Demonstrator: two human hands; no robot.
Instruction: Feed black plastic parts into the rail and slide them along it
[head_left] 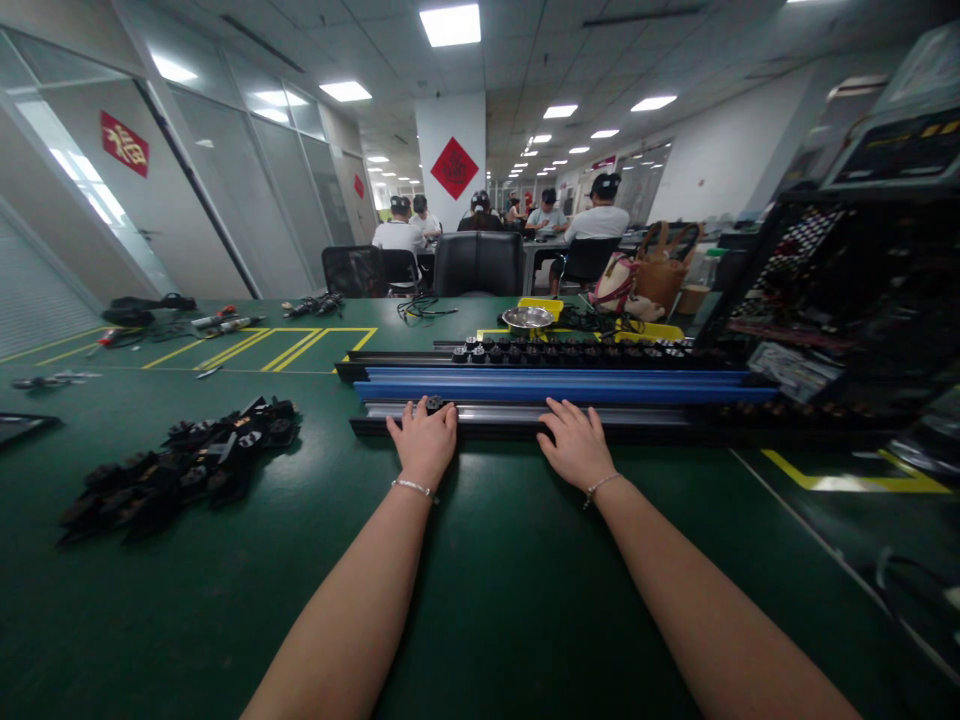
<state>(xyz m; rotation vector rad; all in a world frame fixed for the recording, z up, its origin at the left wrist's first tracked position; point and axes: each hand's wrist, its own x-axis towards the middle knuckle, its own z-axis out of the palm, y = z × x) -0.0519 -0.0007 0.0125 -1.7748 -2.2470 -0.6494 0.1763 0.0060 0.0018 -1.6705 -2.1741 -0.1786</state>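
One black part (435,403) sits at the half-curled left hand (426,440), grip unclear; the right hand (577,440) lies spread on the rail's (499,415) near edge.

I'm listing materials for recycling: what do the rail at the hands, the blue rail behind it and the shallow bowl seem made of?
Near rail: probably metal, black with a glossy silvery channel that catches the light.
Blue rail: perhaps coated metal, with a satin sheen along straight ridges; plastic is possible.
Shallow bowl: likely polished metal, judging by its bright silvery reflections.

A red diamond sign (454,168) hangs on a pillar (450,116) (white)
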